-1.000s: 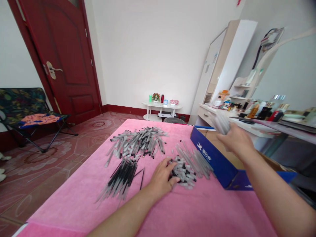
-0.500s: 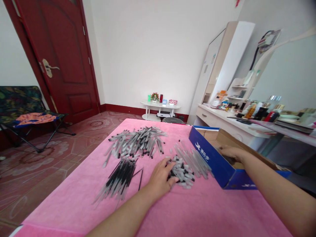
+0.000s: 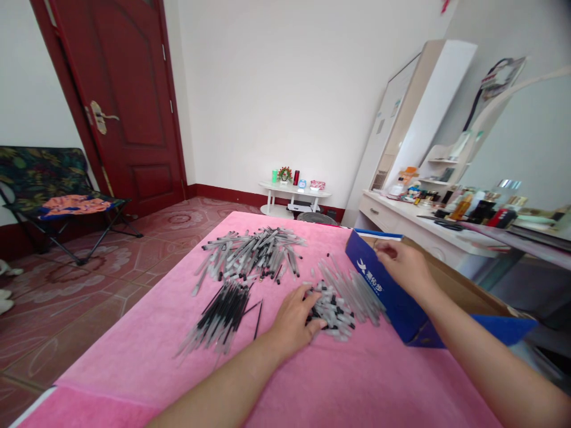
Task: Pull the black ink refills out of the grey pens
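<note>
- Pen caps heaped on the pink-covered surface: probably light, stiff, slippery; best pinched by their sides.
- Our left hand rests against them, thumb and forefinger parted.
- Our right hand curves over the blue box; we cannot tell its grip.
- Clear barrels lie between, partly obstructing; dark refills lie left.

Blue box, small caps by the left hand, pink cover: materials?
Box: likely cardboard, printed blue outside, plain brown inside.
Caps: probably plastic; cloudy, translucent, some black ends.
Cover: seems plush fabric; matte, soft-looking nap.
</note>
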A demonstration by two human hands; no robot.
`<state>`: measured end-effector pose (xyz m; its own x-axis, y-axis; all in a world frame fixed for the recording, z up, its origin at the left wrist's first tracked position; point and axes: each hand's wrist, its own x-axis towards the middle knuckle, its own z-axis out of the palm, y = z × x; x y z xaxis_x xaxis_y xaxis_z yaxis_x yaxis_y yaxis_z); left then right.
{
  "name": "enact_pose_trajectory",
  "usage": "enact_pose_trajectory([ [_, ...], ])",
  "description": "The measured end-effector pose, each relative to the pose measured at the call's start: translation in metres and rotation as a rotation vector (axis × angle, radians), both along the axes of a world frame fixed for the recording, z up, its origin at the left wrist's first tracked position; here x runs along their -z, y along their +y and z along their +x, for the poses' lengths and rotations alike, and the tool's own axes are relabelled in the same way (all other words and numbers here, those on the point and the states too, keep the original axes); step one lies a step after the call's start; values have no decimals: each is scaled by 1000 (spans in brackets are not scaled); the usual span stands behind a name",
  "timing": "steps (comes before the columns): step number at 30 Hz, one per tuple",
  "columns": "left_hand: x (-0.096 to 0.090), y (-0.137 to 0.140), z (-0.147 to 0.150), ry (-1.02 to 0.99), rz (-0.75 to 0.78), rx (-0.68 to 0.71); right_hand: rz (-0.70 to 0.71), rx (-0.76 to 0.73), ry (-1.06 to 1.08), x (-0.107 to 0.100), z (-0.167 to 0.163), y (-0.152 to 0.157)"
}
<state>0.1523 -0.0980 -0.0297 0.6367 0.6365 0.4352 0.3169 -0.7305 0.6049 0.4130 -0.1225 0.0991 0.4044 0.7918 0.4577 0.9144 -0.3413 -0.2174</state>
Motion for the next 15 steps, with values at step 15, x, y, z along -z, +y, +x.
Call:
enact_pose_trajectory([
  [15,-1,0,0,-7,-3,15,-376,49,-29,87,-68,86],
])
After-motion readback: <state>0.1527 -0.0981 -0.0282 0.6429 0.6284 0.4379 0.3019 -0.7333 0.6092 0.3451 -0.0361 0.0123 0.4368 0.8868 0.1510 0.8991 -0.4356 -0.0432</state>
